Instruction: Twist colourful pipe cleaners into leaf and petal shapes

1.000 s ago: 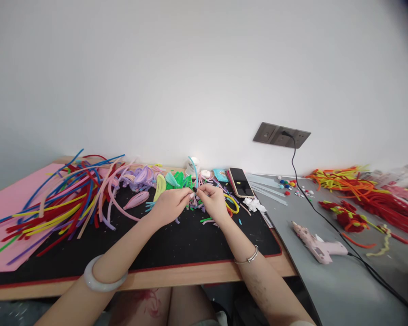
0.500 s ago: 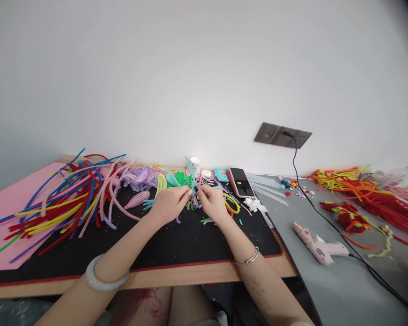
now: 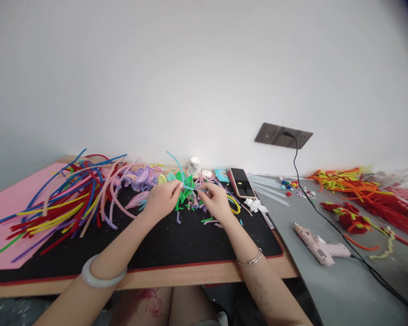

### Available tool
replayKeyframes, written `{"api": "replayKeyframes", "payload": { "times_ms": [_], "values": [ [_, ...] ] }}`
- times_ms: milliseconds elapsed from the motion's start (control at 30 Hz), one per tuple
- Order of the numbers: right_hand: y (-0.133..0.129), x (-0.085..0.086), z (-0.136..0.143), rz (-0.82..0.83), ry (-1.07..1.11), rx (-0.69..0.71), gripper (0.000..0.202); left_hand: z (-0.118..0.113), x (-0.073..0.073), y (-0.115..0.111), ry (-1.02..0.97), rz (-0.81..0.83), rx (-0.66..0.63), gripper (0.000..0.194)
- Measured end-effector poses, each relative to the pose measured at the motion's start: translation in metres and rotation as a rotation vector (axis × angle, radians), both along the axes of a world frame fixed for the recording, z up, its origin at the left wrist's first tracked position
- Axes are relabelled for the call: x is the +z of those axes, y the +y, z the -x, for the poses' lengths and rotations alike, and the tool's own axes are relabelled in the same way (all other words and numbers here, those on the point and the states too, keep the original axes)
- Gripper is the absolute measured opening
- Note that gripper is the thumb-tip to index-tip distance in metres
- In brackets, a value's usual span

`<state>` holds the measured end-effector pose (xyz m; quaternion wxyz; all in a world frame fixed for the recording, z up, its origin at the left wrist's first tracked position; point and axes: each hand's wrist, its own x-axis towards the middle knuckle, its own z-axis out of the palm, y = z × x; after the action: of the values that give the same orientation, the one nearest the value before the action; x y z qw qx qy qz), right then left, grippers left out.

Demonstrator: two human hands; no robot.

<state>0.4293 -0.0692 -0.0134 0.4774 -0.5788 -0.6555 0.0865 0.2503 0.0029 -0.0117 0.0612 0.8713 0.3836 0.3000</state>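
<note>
Between my two hands runs a light blue pipe cleaner [image 3: 189,187], one end of it curving up and to the left. My left hand [image 3: 165,198] pinches it between thumb and fingers. A short way to the right, my right hand [image 3: 213,199] pinches the same piece. Behind and below the fingers lie green pipe cleaners [image 3: 187,192] and small cut bits on the black mat [image 3: 190,244]. A white paper cup [image 3: 194,167] stands just beyond them.
Many coloured pipe cleaners [image 3: 68,203] cover the left side. A phone [image 3: 242,183] lies behind my right hand. Farther right are a pink glue gun [image 3: 321,246] with its cable, pom-poms [image 3: 288,184] and red and orange pipe cleaners [image 3: 377,199].
My hands have moved apart, the left one leftward and the right one slightly right. The light blue pipe cleaner now shows stretched between them, its upright end farther left.
</note>
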Motion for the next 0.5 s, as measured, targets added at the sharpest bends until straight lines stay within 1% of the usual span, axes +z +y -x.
{"api": "replayKeyframes", "payload": {
  "times_ms": [67,133,167,233,300,367,433,500],
  "values": [
    [0.002,0.002,-0.007,-0.052,0.102,-0.050,0.011,0.005,0.000,0.005,-0.038,-0.010,0.052,0.031],
    [0.004,0.004,-0.016,-0.131,0.152,-0.131,0.019,0.009,0.000,0.008,-0.080,-0.016,0.080,0.031],
    [0.004,0.005,-0.019,-0.157,0.164,-0.166,0.024,0.010,0.001,0.009,-0.095,-0.019,0.078,0.030],
    [0.006,0.005,-0.025,-0.126,0.211,-0.181,0.027,0.011,0.002,0.009,-0.111,-0.020,0.038,0.030],
    [0.007,0.004,-0.026,-0.020,0.291,-0.108,0.019,0.011,0.004,0.006,-0.116,-0.004,-0.044,0.029],
    [0.007,0.002,-0.021,0.074,0.326,0.011,0.014,0.010,0.005,0.003,-0.125,0.021,-0.126,0.029],
    [0.005,0.000,-0.010,0.091,0.276,0.115,0.016,0.008,0.006,0.000,-0.130,0.046,-0.187,0.029],
    [0.003,-0.002,0.000,0.059,0.195,0.167,0.013,0.006,0.006,-0.003,-0.116,0.066,-0.235,0.030]
  ]
}}
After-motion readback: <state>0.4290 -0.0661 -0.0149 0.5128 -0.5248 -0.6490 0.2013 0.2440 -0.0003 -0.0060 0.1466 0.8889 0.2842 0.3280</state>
